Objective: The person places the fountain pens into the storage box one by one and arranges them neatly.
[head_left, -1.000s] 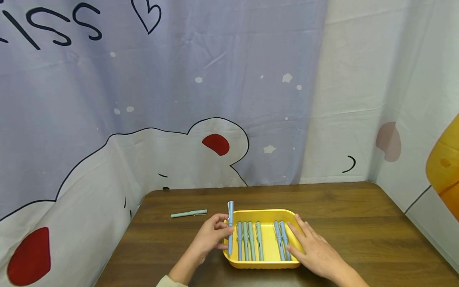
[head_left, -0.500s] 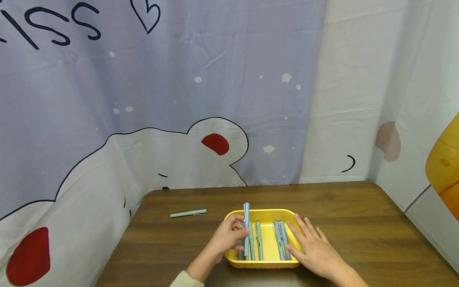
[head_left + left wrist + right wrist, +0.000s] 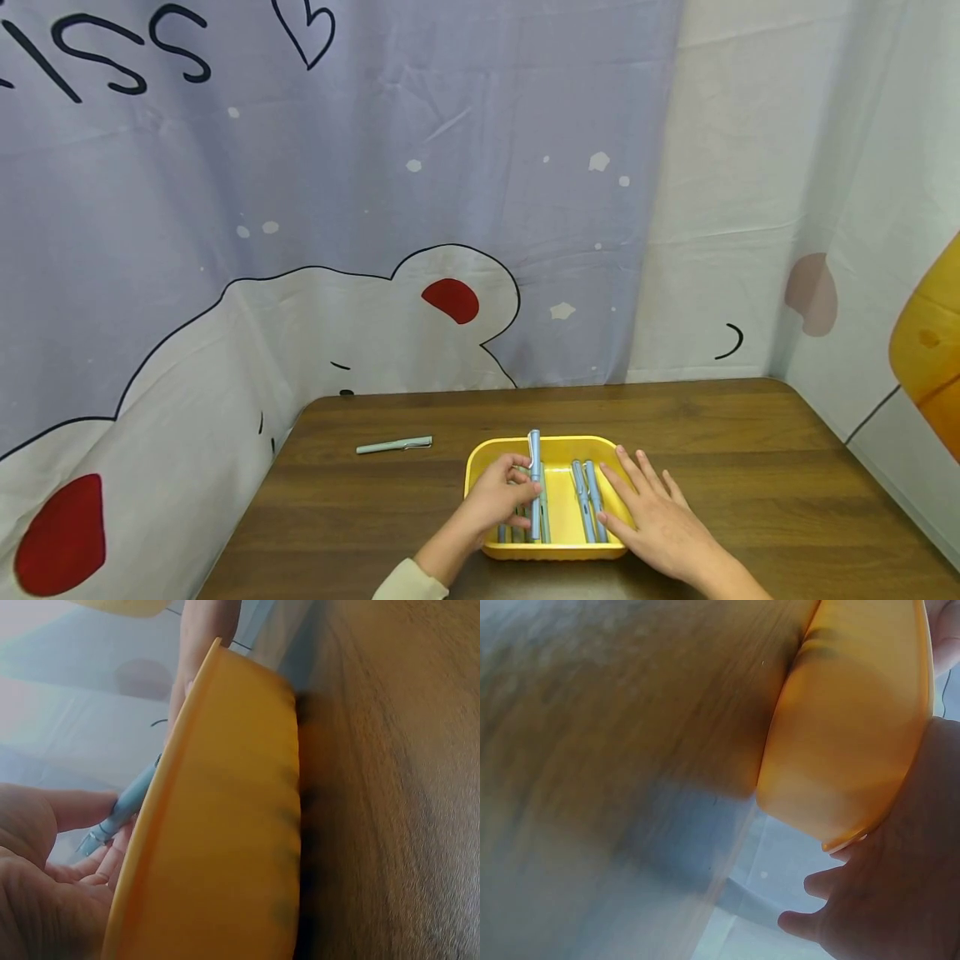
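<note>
My left hand (image 3: 504, 498) pinches a light blue pen (image 3: 535, 467) between thumb and fingers. The pen points up over the left half of the yellow tray (image 3: 491, 448), its clip end highest. In the left wrist view the blue pen (image 3: 129, 801) crosses just behind the tray's rim. Below the hand lie several pens, mostly hidden; a green pen (image 3: 544, 500) shows to its right. Two blue pens (image 3: 590, 502) lie together in the tray's right part. My right hand (image 3: 660, 517) rests at the tray's right rim with its fingers spread.
A single green pen (image 3: 393, 446) lies on the brown wooden table (image 3: 330, 500), left of the tray. Behind the table's far edge hangs a printed curtain (image 3: 585, 208).
My left hand has carried the blue pen rightward, from the tray's left rim to over the pens near its middle. The right hand has stayed at the right rim.
</note>
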Demonstrator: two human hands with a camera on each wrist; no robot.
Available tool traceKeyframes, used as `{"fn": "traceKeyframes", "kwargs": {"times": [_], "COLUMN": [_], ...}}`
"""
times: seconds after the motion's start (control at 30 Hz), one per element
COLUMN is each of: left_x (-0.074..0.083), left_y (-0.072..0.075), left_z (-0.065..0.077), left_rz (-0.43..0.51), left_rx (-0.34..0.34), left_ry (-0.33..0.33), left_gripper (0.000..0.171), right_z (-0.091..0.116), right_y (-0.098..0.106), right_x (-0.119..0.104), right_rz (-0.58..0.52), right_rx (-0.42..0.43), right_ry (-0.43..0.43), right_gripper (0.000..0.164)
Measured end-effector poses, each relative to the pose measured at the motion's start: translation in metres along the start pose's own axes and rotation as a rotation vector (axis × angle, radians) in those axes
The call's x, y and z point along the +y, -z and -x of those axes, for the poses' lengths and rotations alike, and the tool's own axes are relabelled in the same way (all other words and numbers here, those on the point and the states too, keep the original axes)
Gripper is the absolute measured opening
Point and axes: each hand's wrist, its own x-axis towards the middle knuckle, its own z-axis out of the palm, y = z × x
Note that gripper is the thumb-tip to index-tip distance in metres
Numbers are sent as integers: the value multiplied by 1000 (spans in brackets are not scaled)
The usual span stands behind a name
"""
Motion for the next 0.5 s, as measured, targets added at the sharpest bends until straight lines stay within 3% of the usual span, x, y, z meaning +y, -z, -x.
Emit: {"fn": "traceKeyframes", "kwargs": {"times": [0.5], "left_x": [-7], "left_y": [-17], "left_z": [-6], "left_rz": [-5], "left_rx": [32], "left_ry": [18], "left_gripper": [39], "right_z": [0], "right_y": [0], "right_x": [0], "right_rz": [-8], "right_rx": [-6], "right_ry": [-8], "right_gripper": [66]}}
